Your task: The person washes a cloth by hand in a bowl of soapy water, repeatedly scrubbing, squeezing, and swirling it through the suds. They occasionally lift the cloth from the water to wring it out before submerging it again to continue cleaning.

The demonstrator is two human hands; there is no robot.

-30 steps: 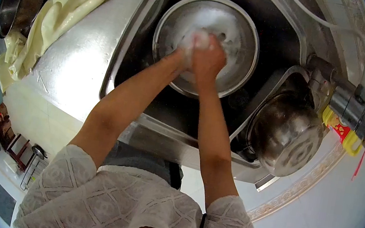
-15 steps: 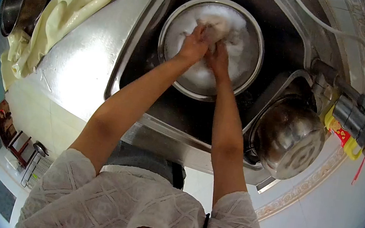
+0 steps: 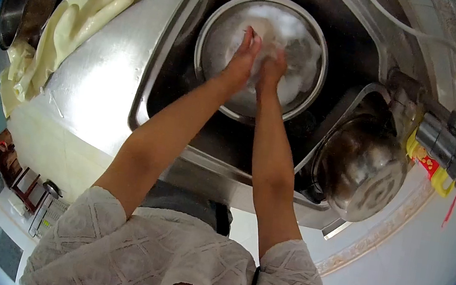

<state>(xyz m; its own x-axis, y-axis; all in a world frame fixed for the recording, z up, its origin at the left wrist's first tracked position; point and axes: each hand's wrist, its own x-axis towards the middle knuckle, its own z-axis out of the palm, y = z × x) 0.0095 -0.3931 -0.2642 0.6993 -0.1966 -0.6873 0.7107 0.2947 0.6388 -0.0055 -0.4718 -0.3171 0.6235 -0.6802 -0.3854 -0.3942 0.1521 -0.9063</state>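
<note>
Left hand [image 3: 242, 62] half-curled, right hand [image 3: 272, 69] blurred — whether either grip holds anything I cannot tell — both reach into the sink's [image 3: 222, 144] bowl [image 3: 210, 51], where hard rubbing could slop suds [image 3: 286, 24] over its far rim.

A kitchen: metal sink [image 3: 228, 142], rounded pot [image 3: 361, 169].

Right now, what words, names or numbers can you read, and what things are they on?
None can be read clearly.
Yellow-and-red container: printed marks, too small and blurred to read.
White shirt: a repeating pattern, too faint to tell if any of it is letters.
I see no writing on the rubber glove, metal bowl or metal pot.
</note>
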